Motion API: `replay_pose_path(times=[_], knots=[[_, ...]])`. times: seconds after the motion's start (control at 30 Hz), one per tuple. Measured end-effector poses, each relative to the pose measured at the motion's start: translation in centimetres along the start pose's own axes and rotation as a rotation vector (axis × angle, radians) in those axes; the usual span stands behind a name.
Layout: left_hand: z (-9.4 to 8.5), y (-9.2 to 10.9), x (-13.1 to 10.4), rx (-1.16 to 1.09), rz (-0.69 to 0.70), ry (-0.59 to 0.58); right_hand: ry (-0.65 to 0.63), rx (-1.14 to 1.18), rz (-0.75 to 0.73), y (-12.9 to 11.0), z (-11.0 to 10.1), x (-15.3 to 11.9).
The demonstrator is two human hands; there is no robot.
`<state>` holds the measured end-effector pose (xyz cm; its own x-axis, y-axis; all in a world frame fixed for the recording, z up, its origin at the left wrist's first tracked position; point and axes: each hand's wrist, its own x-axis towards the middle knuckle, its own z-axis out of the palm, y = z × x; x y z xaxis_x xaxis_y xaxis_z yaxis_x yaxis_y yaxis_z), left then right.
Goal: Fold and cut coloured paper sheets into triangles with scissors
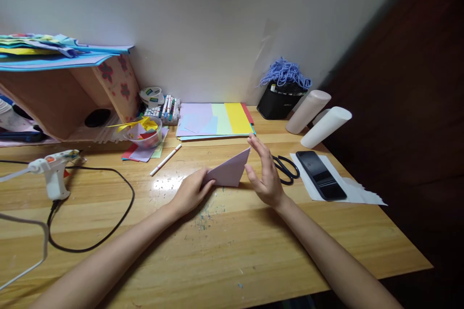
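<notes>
A folded sheet of light purple paper (230, 170) stands tilted just over the middle of the wooden table (217, 260). My left hand (194, 188) grips its left end, thumb in front and fingers behind. At the paper's right edge my right hand (266, 174) is raised with the fingers stretched out and the thumb apart, holding nothing. Black-handled scissors (287, 170) lie just right of my right hand, their blades hidden behind it. A white marker (166, 160) lies left of the paper.
A glue gun (54, 174) with a looping black cord stands at left, near a decorated box (119, 82) and a tub of paper scraps (143, 133). Coloured sheets (235, 118) lie at the back. Right: a black pouch (277, 104), two rolls (326, 125), a phone (321, 175).
</notes>
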<state>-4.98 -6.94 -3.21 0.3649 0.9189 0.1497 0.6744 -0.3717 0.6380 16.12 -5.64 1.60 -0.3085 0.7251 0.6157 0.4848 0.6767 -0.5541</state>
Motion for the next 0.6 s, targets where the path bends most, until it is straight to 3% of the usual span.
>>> replay_pose_path(times=[0.2,0.33,0.6], knots=[[0.0,0.0,0.0,0.006,0.012,0.016,-0.003,0.302,0.181,-0.6,1.0,-0.4],[0.0,0.1,-0.1,0.009,0.008,0.035,-0.162,0.514,0.301,-0.9,2.3,-0.9],[0.1,-0.2,-0.1,0.033,0.028,0.07,-0.178,0.546,0.354,-0.9,3.4,-1.4]])
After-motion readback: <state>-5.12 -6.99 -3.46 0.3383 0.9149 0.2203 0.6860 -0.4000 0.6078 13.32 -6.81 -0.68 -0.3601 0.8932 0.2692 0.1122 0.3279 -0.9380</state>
